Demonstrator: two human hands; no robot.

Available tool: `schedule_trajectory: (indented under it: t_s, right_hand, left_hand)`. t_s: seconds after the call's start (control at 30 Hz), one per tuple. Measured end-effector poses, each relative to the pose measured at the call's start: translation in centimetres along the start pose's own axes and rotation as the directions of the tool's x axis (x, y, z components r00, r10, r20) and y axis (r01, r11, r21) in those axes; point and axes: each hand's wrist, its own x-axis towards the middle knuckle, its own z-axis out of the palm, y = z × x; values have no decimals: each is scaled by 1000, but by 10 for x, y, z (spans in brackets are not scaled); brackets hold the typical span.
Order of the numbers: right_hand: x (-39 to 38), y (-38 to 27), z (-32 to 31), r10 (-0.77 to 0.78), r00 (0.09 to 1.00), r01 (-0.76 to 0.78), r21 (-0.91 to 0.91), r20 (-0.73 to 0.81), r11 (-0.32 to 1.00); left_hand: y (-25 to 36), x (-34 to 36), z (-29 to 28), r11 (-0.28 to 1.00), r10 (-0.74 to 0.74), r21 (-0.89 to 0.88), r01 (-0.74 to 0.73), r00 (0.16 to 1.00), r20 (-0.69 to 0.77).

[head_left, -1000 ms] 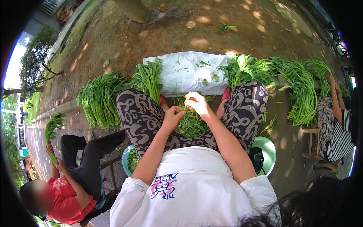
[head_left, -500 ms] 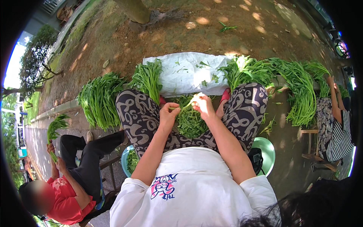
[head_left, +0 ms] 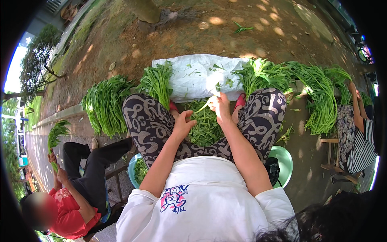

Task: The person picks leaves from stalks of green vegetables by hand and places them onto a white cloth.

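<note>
Thin green stem point(head_left: 203, 107) held up between the two hands, above a heap of green pieces point(head_left: 205, 131) lying between the thighs. Its far right end is pinched by the thumb and fingers of the right hand point(head_left: 219, 105). Long axis slanted: from that pinch it is pointed left and toward the body, its free end brought just beside the left hand point(head_left: 186, 121). Left thumb and fingers parted, with nothing seen to be gripped; whether the stem's tip is touched by them cannot be told. The right hand is the nearer one, being on the stem; by judgement, everything hinges on the short gap between free end and left fingertips.

Beyond the heap, a white sheet point(head_left: 182, 89) is spread on the ground, scattered with leaf bits. It is flanked by a leafy bunch on the left point(head_left: 158, 85) and another on the right point(head_left: 258, 76); more long-stemmed greens are laid farther left point(head_left: 108, 107) and farther right point(head_left: 322, 103).

Near side: a blue basin point(head_left: 132, 171) of greens at left, partly hidden; a pale green basin point(head_left: 287, 163) at right. Far left, a bunch point(head_left: 56, 135) is held by a co-worker in red point(head_left: 76, 209).
</note>
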Motion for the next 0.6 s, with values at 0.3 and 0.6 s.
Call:
schedule_trajectory:
  t_s: [0.3, 0.6]
  right_hand:
    - [-13, 4, 12, -33, 988, 79, -315, 149, 946]
    - [-17, -2, 17, 92, 980, -35, -305, 174, 952]
  left_hand:
    - [10, -2, 0, 994, 36, -99, -36, 999, 5]
    - [6, -1, 0, 995, 87, -40, -87, 996, 10]
